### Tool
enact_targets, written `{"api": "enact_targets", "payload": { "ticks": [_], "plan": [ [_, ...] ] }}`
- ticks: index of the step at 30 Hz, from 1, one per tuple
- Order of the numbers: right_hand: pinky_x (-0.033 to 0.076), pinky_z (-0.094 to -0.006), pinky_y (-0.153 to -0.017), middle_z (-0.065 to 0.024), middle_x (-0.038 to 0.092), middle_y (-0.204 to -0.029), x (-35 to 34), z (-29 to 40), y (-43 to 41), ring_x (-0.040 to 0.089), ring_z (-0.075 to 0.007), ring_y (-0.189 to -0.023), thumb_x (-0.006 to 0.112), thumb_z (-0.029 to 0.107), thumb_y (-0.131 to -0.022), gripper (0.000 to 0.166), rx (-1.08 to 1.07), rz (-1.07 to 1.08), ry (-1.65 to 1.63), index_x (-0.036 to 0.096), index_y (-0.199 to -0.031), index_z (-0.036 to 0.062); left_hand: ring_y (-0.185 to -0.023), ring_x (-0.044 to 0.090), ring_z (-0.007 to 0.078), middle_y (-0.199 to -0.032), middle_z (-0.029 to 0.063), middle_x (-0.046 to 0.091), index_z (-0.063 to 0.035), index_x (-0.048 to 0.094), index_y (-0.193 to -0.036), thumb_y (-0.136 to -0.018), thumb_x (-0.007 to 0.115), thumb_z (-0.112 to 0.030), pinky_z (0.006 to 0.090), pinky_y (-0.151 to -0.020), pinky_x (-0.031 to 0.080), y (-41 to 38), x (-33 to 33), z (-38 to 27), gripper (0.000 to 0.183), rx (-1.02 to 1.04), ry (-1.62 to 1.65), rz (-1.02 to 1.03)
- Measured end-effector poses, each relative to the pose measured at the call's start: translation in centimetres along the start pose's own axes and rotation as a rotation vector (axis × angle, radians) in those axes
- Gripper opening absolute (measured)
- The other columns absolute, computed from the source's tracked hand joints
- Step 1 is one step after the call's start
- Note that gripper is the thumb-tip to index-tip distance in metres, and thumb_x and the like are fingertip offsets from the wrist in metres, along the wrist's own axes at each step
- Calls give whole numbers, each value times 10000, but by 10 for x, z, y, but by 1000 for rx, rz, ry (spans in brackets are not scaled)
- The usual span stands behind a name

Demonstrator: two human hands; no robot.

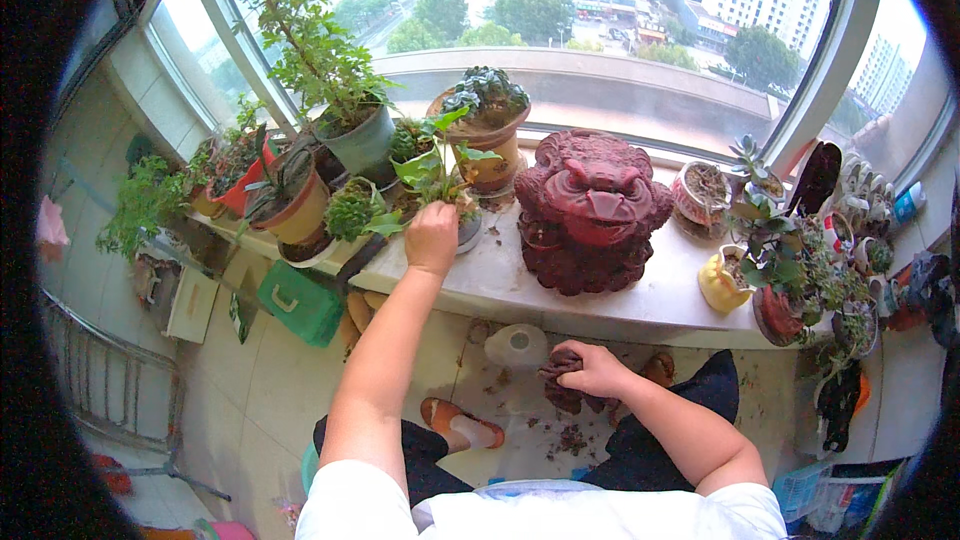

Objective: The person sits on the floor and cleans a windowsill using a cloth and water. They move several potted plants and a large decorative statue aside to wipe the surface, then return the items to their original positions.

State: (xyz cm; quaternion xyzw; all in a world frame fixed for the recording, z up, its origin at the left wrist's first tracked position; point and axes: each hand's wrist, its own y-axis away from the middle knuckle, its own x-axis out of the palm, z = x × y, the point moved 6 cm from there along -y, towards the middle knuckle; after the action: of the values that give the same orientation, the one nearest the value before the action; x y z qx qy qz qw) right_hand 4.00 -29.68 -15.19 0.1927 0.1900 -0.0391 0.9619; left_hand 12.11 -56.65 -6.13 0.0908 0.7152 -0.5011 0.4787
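My left hand (433, 240) reaches onto the white windowsill (480, 281), its fingers curled closed at the base of a broad-leaved potted plant (420, 169). The leaves and my hand hide the fingertips. A small pale pot (470, 234) shows just right of that hand. Lower down, over the floor, my right hand (596, 369) grips a bunched dark brown cloth (562, 382). On the sill between my arms sits a dark red carved toad figure (596, 206). Behind the leafy plant stands a brown pot (491, 146) with a dark-leaved plant.
Several potted plants crowd the sill's left end, including a tall one in a grey-green pot (360, 146). Succulents and a yellow pot (726, 281) stand at the right. Below are a green case (300, 304), a white round container (517, 345) and scattered soil (570, 441).
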Motion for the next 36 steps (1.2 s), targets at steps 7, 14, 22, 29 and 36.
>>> {"api": "enact_targets", "payload": {
  "ticks": [7, 14, 22, 29, 36],
  "plan": [
    [419, -304, -828, -125, 586, -983, -3, 3, 9, 556, -210, -926, 615, 185, -649, 477, 1, 23, -26, 497, -1087, 35, -673, 552, 242, -713, 53, 546, -92, 512, -676, -688, 580, -124, 342, -564, 460, 42, -8, -14, 76, 201, 64, 6],
    [442, -338, -816, -146, 600, -972, -9, -1, 18, 575, -277, -913, 603, 248, -640, 505, -9, -6, -38, 501, -1107, 86, -738, 576, 313, -834, 135, 601, -94, 577, -889, -726, 560, -144, 406, -652, 468, 123, -3, -42, 171, 389, 121, 1381],
    [431, -335, -826, -149, 589, -997, -3, -3, 15, 562, -271, -935, 604, 227, -642, 519, 14, 43, 2, 486, -1120, 59, -626, 589, 311, -671, 144, 595, -135, 485, -1133, -768, 550, -268, 405, -563, 478, -6, -7, -20, 394, -94, 61, 193],
    [439, -352, -824, -155, 591, -992, -6, -5, 14, 564, -293, -930, 603, 254, -635, 540, -14, 21, -36, 487, -1127, 65, -576, 591, 254, -639, 66, 583, -133, 567, -959, -755, 544, -239, 358, -498, 474, -29, 20, -17, 231, -106, -172, 141],
    [444, -360, -817, -157, 594, -976, -7, -8, 15, 570, -300, -914, 603, 259, -633, 524, -35, 7, -26, 496, -1115, 81, -574, 562, 236, -662, 50, 550, -126, 590, -874, -724, 542, -143, 348, -506, 456, 0, 15, -13, 158, 73, -83, 0]
  ]
}}
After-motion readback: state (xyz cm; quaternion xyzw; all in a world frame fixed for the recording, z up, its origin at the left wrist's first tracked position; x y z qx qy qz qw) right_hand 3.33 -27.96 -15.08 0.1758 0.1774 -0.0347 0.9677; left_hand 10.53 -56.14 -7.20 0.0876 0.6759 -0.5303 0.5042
